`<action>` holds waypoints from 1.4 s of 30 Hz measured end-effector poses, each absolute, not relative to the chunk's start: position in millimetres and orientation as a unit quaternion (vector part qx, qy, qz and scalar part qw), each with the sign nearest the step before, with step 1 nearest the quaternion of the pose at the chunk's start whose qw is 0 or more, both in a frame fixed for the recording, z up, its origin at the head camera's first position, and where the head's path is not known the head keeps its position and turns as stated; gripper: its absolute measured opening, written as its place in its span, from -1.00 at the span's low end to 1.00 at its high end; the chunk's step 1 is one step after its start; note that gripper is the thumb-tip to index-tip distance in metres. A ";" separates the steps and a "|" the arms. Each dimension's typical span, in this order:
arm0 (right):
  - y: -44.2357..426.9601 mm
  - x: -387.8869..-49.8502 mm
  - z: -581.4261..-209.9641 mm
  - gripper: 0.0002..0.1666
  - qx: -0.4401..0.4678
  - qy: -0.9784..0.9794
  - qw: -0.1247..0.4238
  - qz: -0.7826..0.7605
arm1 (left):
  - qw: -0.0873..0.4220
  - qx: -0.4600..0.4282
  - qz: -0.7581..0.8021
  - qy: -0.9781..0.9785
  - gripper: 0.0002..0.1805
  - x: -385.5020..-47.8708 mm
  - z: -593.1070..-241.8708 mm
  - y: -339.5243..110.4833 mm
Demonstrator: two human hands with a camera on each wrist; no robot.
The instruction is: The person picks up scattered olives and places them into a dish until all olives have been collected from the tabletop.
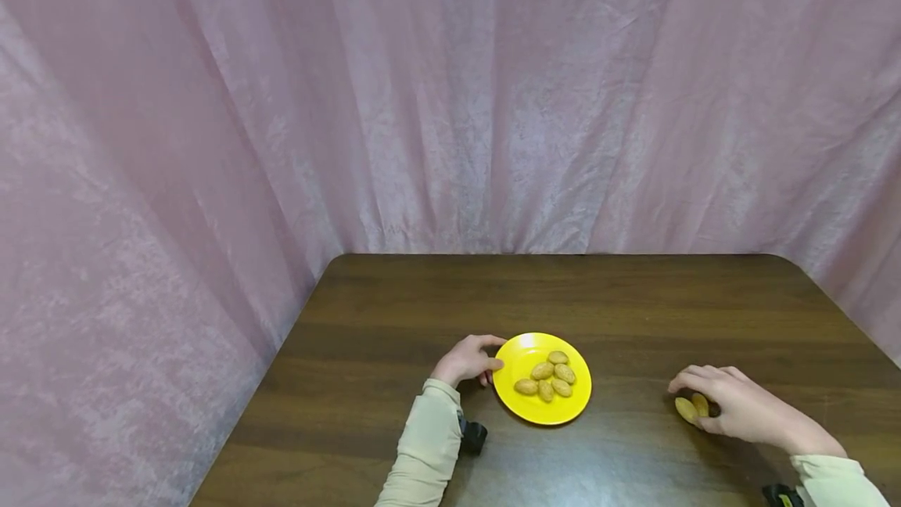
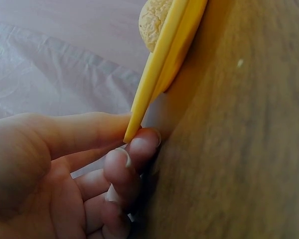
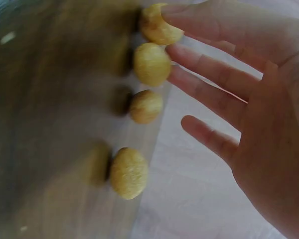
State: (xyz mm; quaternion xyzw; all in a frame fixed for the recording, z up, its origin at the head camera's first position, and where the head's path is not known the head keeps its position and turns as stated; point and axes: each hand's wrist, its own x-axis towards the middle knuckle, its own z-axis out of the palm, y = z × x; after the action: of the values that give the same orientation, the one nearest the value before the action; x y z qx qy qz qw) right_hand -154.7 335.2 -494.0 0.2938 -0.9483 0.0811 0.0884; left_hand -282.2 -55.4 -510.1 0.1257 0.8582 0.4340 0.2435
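Note:
At the left rim of a yellow plate [image 1: 517, 407], my left hand [image 1: 467, 359] pinches the edge, thumb above and fingertips below. Several oval, wrinkled, tan nut-like pieces [image 1: 542, 371] lie on that plate. Over to the right, my right hand [image 1: 742, 405] reaches down over more of these pieces [image 1: 686, 411] on the table, its fingers spread. In the right wrist view its thumb overlaps the topmost nut-like piece [image 3: 157, 30], and the tips of two other fingers are close to a second piece [image 3: 152, 64]. My index fingertip is hidden there.
A dark brown wooden table [image 1: 394, 296] with rounded far corners carries everything. Behind it and to the left hangs a pink velvet curtain [image 1: 457, 100]. Two further nut-like pieces [image 3: 129, 173] sit beyond my right fingers in the right wrist view.

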 end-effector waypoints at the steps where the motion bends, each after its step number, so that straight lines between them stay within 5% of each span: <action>1: 337.2 -154.2 -496.7 -0.45 0.300 -0.946 0.089 0.081 | 0.243 0.126 0.434 0.858 -0.53 -282.1 -510.0 -55.5; 23: 325.3 -161.8 -495.2 -0.50 0.313 -0.942 0.091 0.082 | 0.240 0.123 0.432 0.860 -0.53 -281.6 -508.6 -54.5; 42: 263.9 -193.1 -464.0 -0.54 0.296 -0.945 0.069 0.121 | 0.244 0.111 0.435 0.860 -0.54 -283.0 -511.3 -54.3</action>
State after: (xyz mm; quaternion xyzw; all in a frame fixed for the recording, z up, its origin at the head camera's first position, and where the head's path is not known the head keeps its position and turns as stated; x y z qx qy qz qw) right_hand -193.1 263.9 -464.0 0.2957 -0.9451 0.1209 0.0685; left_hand -283.0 -54.3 -511.3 0.1109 0.8595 0.4354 0.2437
